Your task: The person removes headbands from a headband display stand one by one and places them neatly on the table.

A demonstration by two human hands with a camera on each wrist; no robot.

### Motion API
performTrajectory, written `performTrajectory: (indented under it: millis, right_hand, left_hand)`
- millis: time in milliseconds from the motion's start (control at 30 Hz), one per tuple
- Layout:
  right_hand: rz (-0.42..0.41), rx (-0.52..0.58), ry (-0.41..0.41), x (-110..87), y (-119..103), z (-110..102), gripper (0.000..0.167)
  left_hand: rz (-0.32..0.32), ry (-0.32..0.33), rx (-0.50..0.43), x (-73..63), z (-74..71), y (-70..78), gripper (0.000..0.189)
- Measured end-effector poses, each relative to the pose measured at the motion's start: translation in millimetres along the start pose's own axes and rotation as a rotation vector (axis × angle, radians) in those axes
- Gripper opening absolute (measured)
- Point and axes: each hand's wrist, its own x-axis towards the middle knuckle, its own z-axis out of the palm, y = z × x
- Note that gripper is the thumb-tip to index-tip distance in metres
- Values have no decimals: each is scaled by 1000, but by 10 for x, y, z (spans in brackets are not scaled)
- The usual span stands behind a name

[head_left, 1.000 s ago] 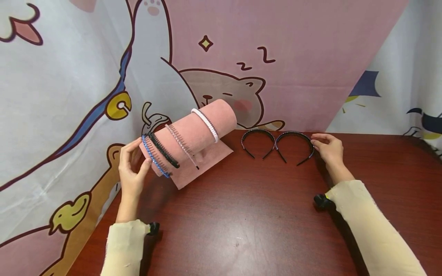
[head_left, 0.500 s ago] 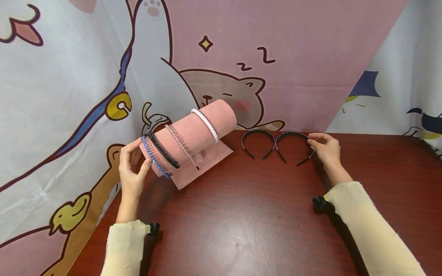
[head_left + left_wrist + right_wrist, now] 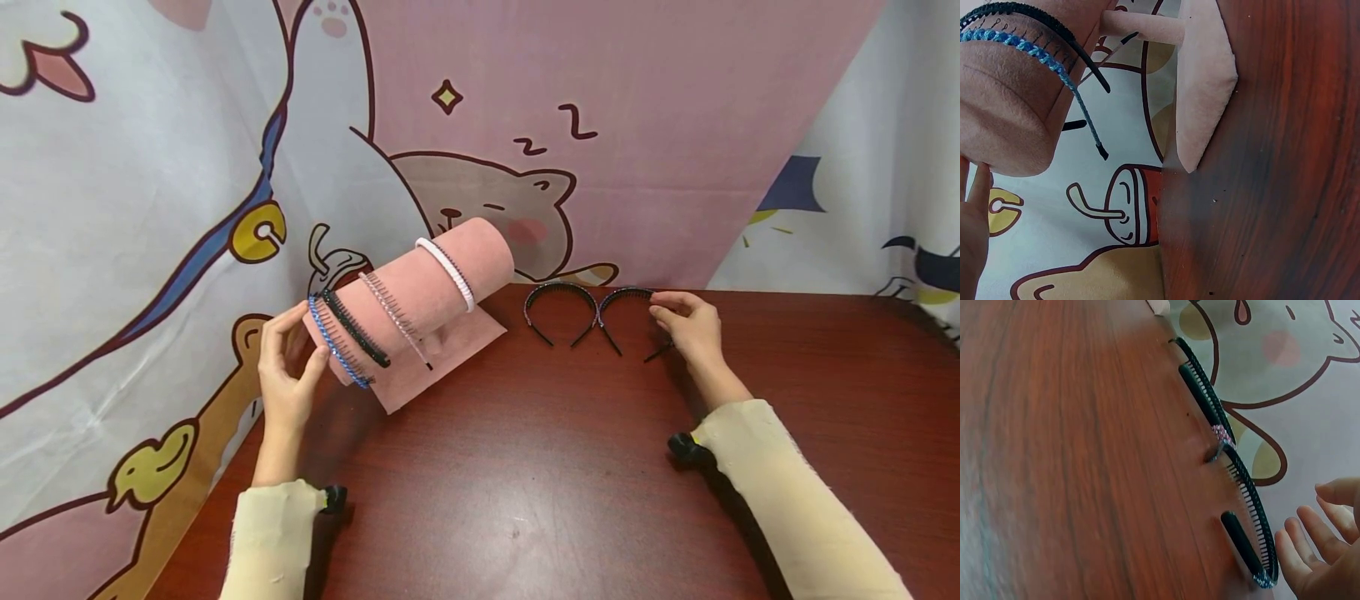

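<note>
My left hand [image 3: 288,358] grips the near end of a pink padded headband stand [image 3: 422,287], thumb in front and fingers behind. The stand carries a blue braided headband [image 3: 335,350], a black headband [image 3: 354,327], a pale pink beaded headband [image 3: 392,310] and a white headband [image 3: 452,272]. At the table's back edge, a dark toothed headband [image 3: 557,284] stands beside another dark headband [image 3: 619,292]. My right hand [image 3: 692,329] is at the right-hand one, covering part of its arch in the head view. In the right wrist view, its fingers [image 3: 1324,540] are relaxed beside that headband.
The stand's flat pink base [image 3: 457,360] rests on the dark wooden table [image 3: 510,483]. Cartoon-printed cloth [image 3: 637,75] rises behind the table and along its left side, close to the stand and the dark headbands.
My right hand has moved a little left, from the right-hand dark headband's outer side to over its arch. My left hand, the stand and the headbands have stayed put.
</note>
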Motion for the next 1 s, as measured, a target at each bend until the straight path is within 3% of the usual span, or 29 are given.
performTrajectory:
  millis: [433, 800, 1000]
  right_hand:
    - [-65, 1, -28, -109, -173, 207, 37]
    - [-137, -59, -12, -168, -311, 456, 33]
    - [-185, -27, -36, -212, -407, 598, 33]
  left_hand:
    - [6, -2, -4, -6, -2, -3, 52]
    - [19, 3, -21, -6, -3, -15, 52]
    - [21, 1, -11, -7, -1, -9, 52]
